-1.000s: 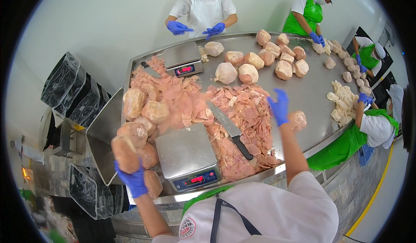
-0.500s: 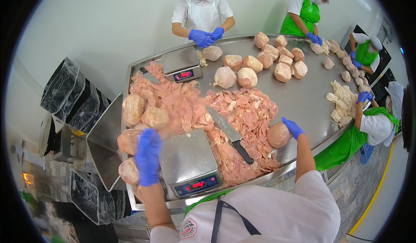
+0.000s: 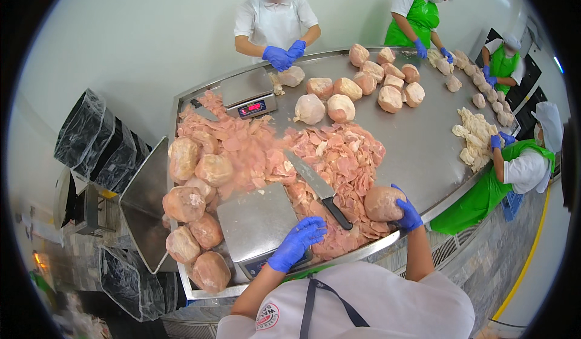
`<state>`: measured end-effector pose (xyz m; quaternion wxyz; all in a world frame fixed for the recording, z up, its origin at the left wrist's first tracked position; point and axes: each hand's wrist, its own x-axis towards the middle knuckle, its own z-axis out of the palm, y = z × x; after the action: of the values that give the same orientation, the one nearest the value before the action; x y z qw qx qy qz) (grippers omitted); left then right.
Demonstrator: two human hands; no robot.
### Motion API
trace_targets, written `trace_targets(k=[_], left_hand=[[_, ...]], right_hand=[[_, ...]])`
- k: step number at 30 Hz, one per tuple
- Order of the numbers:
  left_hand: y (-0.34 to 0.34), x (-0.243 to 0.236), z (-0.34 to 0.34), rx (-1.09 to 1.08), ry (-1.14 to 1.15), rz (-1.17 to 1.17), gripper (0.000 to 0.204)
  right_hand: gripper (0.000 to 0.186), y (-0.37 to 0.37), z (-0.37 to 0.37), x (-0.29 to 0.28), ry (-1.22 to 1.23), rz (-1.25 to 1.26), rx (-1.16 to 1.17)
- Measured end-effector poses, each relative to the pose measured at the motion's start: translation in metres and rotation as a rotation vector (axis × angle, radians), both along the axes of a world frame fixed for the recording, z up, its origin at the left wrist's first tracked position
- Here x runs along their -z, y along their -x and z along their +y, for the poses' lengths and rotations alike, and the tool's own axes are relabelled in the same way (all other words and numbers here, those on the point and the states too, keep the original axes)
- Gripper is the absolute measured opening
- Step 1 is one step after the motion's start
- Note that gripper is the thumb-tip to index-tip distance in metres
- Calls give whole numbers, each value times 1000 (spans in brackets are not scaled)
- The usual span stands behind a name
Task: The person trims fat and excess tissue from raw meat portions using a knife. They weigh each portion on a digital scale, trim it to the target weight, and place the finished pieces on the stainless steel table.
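My right hand [image 3: 409, 212], in a blue glove, is closed against the right side of a round lump of pink meat [image 3: 382, 203] at the right edge of a heap of meat slices [image 3: 346, 169]. My left hand [image 3: 301, 241], also blue-gloved, hangs over the front right corner of the near scale [image 3: 257, 223], fingers stretched out and nothing in them. The scale's platform is bare, and my left hand and forearm hide much of its display. A black-handled knife [image 3: 324, 194] lies on the slices between the scale and the meat lump.
Several rounded meat lumps [image 3: 184, 204] crowd the metal table's left edge, beside a metal bin [image 3: 144, 206]. A second scale [image 3: 249, 97] and more lumps [image 3: 341, 108] stand farther back. Co-workers in blue gloves [image 3: 279, 58] work along the far and right sides, near pale trimmings [image 3: 477, 134].
My left hand has swung right, from the lumps at the left to the near scale's front corner. My right hand has closed further round the meat lump, which has shifted slightly nearer.
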<state>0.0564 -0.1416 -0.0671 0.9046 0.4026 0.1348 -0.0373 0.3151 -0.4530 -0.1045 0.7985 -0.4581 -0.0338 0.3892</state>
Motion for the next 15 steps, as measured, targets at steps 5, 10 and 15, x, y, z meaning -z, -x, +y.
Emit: trace_targets(k=[5, 10, 15], left_hand=[[4, 0, -10, 130, -371, -104, 44], [12, -36, -12, -15, -259, -81, 59], [20, -6, 3, -610, -197, -15, 66]], right_hand=[[82, 23, 18, 3, -89, -90, 28], [78, 64, 87, -41, -184, -25, -121], [77, 122, 180, -92, 109, -428, -452]])
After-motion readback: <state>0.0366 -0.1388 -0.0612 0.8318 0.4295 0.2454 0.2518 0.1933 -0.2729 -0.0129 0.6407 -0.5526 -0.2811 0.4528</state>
